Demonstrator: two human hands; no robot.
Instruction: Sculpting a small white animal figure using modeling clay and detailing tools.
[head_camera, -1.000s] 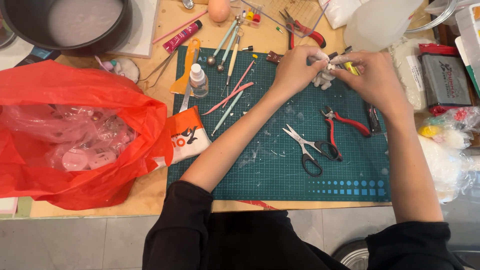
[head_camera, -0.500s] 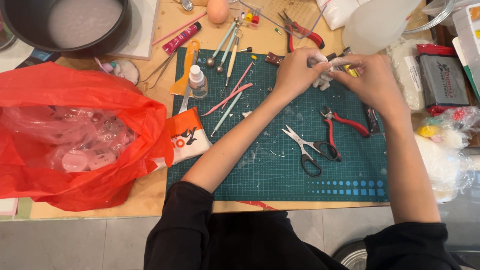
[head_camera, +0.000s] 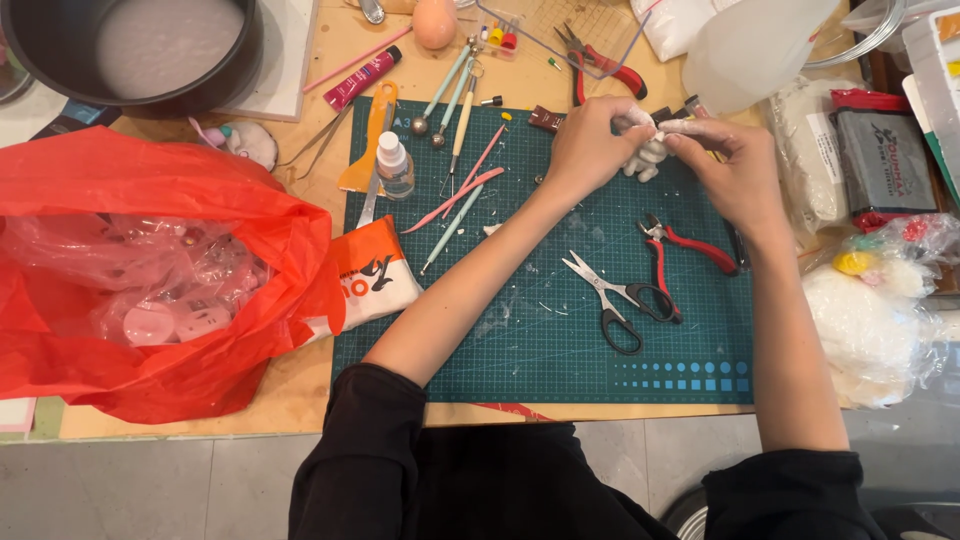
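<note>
Clay figure (head_camera: 648, 157) upright between fingers (head_camera: 628, 118)

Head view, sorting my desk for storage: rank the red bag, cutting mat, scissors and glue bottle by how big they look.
1. Cutting mat and red bag: close in spread; the bag is crumpled, so unsure.
2. Scissors.
3. Glue bottle, smallest.
</note>
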